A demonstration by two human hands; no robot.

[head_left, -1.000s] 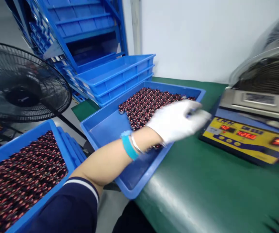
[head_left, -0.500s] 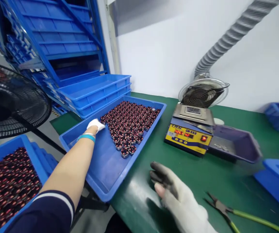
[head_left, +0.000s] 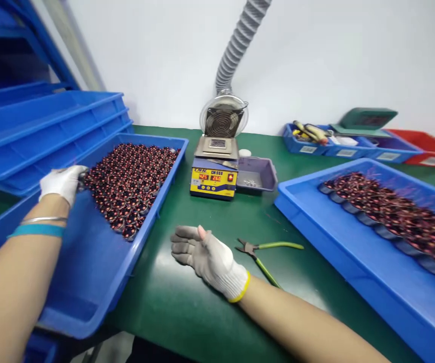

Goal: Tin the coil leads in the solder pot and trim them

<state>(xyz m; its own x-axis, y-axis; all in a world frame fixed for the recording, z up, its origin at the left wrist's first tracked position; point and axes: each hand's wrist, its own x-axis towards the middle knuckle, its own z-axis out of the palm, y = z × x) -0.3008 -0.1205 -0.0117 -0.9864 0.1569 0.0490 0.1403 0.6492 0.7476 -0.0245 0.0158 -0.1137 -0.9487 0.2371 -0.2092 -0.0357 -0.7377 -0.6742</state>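
My left hand [head_left: 61, 184], in a white glove, is at the left edge of a packed group of small round copper-wound parts [head_left: 134, 174] in the left blue tray [head_left: 84, 257]. Its fingertips are closed around one wound part at the end of the rows, partly hidden by the glove. My right hand [head_left: 205, 257], in a white glove with greyed fingers and a bare thumb tip, is held over the green table with fingers stretched out and nothing in it. Green-handled cutting pliers [head_left: 253, 248] lie just right of it.
A yellow-fronted solder pot [head_left: 213, 176] stands mid-table below a fan and grey duct [head_left: 236, 48]. Beside it is a purple bin [head_left: 264, 174]. A right blue tray [head_left: 315, 227] holds wired parts. Stacked blue trays [head_left: 51, 126] stand left; small bins [head_left: 394, 151] line the back.
The view has swung right, bringing the right tray and back bins into sight. My left hand remains at the edge of the parts; my right hand's fingers are straighter, with the palm showing.
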